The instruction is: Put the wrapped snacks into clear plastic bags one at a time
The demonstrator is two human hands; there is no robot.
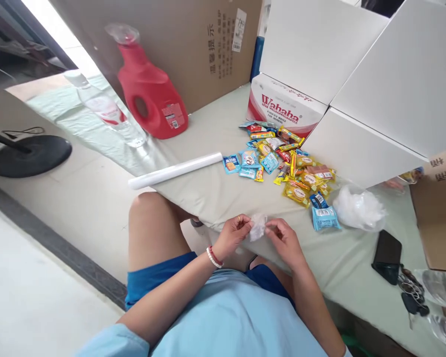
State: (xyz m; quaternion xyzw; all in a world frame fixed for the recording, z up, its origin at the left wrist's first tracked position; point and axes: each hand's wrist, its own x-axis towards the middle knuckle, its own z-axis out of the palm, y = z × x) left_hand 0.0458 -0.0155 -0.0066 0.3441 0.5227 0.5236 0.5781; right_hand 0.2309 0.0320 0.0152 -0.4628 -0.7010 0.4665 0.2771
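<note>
Between my hands, over the near edge of the covered table, is a small crumpled piece of clear plastic film (258,227). My left hand (235,235) pinches its left side between thumb and fingers. My right hand (284,241) has thumb and fingertips closed at its right side. Just beyond lies a heap of wrapped snacks (278,148) in blue, yellow and red packets. A blue snack packet (325,218) and a bunched-up clear plastic bag (360,208) lie to the right of my hands. Left of the snacks rests a white roll of plastic film (176,171).
A red jug (152,89) and a clear water bottle (104,111) stand at the back left. Behind the snacks are a Wahaha carton (278,106) and white boxes (379,74). A black phone (388,255) and keys (412,292) lie at right.
</note>
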